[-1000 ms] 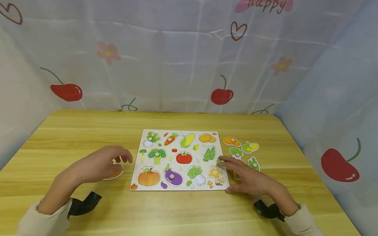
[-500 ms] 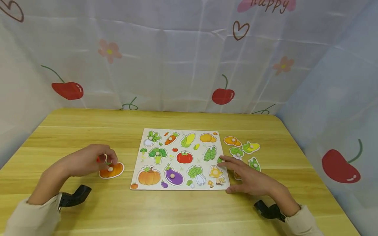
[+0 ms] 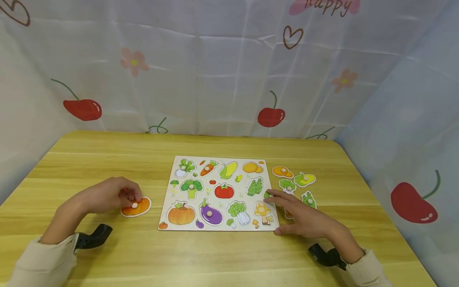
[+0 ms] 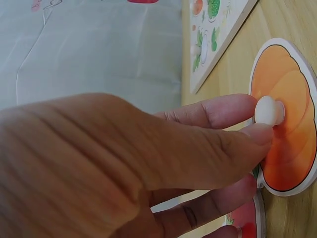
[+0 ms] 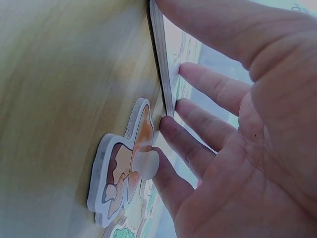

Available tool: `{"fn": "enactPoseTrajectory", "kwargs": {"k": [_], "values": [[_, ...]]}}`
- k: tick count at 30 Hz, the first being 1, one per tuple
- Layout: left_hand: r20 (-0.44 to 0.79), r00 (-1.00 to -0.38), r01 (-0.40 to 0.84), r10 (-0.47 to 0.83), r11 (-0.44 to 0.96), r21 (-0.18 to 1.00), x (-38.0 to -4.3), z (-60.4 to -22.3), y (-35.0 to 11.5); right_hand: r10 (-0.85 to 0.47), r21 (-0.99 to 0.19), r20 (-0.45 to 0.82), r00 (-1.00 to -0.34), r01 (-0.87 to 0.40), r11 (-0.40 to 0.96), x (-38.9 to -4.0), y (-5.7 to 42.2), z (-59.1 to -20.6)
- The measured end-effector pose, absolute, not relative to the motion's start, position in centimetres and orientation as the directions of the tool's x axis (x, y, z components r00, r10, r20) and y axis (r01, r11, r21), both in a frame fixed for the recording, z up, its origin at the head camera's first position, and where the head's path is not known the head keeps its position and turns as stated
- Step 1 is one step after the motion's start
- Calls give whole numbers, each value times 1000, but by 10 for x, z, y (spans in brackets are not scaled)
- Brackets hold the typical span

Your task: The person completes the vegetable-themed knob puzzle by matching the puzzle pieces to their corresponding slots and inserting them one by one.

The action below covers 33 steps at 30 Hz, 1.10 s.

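Note:
My left hand (image 3: 107,195) is at an orange pumpkin puzzle piece (image 3: 140,207) lying flat left of the board; in the left wrist view, thumb and index finger pinch its pale knob (image 4: 267,110). Beneath the other fingers a red piece (image 4: 249,215) is partly hidden. The vegetable puzzle board (image 3: 211,203) has turnip, carrot, broccoli and eggplant pieces with knobs in it. With fingers spread, my right hand (image 3: 305,213) rests on the board's right edge. Under that hand lies a mushroom piece (image 5: 124,168), mostly covered in the head view.
Right of the board lie a potato-like orange piece (image 3: 282,172), a corn piece (image 3: 305,179), a bok choy piece (image 3: 287,185) and a green asparagus-like piece (image 3: 308,199). A patterned curtain (image 3: 201,79) hangs behind the wooden table (image 3: 201,259).
My left hand has moved left, away from the board's side, and its fingertips have come onto the pumpkin piece's knob. The right hand keeps its place on the board edge.

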State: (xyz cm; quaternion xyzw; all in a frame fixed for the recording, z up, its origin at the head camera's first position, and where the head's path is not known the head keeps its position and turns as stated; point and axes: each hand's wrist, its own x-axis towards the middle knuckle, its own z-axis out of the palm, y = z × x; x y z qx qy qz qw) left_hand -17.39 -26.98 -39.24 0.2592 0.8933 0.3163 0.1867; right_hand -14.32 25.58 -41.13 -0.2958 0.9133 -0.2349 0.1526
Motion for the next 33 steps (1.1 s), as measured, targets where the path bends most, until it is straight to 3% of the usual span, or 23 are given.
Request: {"fn": "enactPoseTrajectory", "kwargs": {"k": [33], "values": [[-229, -795, 303, 561, 695, 652, -173, -394, -261, -601, -522, -151, -785, -453, 723, -143, 256, -412]]}}
